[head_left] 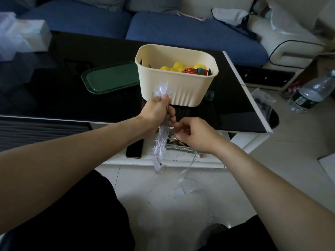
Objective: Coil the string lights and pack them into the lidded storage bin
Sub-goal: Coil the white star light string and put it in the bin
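My left hand [157, 110] grips a long folded bundle of clear string lights [160, 140] with star-shaped bulbs; the bundle sticks out above my fist and hangs below it. My right hand [193, 134] sits just to the right and pinches the thin wire near the bundle. A loose tail of wire [186, 178] trails down to the floor. The cream storage bin [174, 87] stands open on the black table, just beyond my hands, with yellow and red items inside. Its dark green lid [110, 77] lies flat on the table to the left of the bin.
The black glass table [63, 102] has a white lower shelf holding a phone [134, 148] and small clutter. A blue sofa runs behind. A water bottle [311, 93] and a plastic bag [263, 100] are on the tiled floor at right. My knees fill the bottom.
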### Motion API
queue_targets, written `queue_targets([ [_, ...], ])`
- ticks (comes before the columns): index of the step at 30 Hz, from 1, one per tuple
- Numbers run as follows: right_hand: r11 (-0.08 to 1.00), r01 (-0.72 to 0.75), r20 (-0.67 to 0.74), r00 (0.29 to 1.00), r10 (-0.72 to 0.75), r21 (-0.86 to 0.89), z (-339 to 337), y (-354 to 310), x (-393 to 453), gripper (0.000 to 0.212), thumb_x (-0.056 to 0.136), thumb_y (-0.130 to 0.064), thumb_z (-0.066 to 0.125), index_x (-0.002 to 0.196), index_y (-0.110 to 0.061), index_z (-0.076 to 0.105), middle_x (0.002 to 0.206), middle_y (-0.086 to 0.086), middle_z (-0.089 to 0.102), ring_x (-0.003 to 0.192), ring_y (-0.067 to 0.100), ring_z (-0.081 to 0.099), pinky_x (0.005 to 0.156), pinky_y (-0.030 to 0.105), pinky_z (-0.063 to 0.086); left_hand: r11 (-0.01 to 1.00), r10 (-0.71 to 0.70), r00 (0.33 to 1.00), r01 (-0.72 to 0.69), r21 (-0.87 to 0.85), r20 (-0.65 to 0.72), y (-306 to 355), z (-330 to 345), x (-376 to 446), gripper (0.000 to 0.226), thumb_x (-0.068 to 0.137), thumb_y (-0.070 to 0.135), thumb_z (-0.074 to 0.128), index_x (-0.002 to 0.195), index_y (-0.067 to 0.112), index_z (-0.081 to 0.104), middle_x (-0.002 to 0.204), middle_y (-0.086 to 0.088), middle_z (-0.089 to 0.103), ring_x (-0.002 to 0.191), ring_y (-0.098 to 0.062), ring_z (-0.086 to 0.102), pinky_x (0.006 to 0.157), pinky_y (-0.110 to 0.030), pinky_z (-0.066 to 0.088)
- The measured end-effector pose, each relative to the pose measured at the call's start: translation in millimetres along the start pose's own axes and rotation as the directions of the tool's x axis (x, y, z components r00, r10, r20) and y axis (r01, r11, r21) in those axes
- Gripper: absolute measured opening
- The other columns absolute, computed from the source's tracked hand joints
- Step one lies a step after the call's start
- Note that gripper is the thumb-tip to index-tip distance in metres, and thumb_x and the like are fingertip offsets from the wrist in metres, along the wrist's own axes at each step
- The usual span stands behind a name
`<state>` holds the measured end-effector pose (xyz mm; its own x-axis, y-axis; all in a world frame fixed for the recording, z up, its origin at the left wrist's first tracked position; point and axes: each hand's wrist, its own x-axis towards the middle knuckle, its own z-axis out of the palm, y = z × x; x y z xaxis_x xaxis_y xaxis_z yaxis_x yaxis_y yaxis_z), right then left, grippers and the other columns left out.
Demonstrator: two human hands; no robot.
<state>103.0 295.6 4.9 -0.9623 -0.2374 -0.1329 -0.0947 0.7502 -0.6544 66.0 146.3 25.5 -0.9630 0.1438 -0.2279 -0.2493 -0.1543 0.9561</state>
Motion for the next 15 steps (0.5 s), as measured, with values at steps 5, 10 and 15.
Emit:
queue_targets([
  [5, 0.994, 0.016, -0.095, 0.995, -0.005, 0.109, -1, -2, -2, 0.026, 0.080, -0.014, 0.084, 0.078, -0.022, 0.059, 0.070, -0.003, 0.069, 0.061, 0.010, 0.066, 0.055, 0.018, 0.047, 1.000, -0.007, 1.000, 0.008, 0.021, -0.026, -2, 3, 2, 0.031, 0.109, 0.026, 0.029, 0.091, 0.005, 0.044, 0.069, -0.012, 0.053, 0.055, -0.023, 0.052, 0.052, -0.035, 0.057],
  [10, 0.956, 0.007, -0.093, 0.995, 0.022, 0.294, -1, -5, -6, 0.028, 0.079, -0.006, 0.084, 0.075, -0.011, 0.057, 0.064, 0.009, 0.072, 0.054, 0.019, 0.071, 0.052, 0.026, 0.053, 0.997, -0.044, 0.998, 0.046, 0.063, -0.041, -8, 5, 6, 0.031, 0.108, 0.025, 0.028, 0.089, 0.006, 0.044, 0.075, -0.016, 0.061, 0.061, -0.028, 0.061, 0.067, -0.045, 0.058],
  [15, 0.976, -0.028, 0.085, 0.996, 0.010, 0.217, 1, -4, -9, 0.020, 0.077, 0.003, 0.081, 0.076, -0.010, 0.066, 0.087, -0.016, 0.069, 0.075, 0.023, 0.075, 0.071, 0.034, 0.061, 0.976, -0.121, 0.992, 0.114, 0.184, 0.029, -14, 5, 5, 0.031, 0.107, 0.021, 0.030, 0.085, 0.006, 0.046, 0.075, -0.019, 0.068, 0.064, -0.030, 0.062, 0.067, -0.042, 0.054],
])
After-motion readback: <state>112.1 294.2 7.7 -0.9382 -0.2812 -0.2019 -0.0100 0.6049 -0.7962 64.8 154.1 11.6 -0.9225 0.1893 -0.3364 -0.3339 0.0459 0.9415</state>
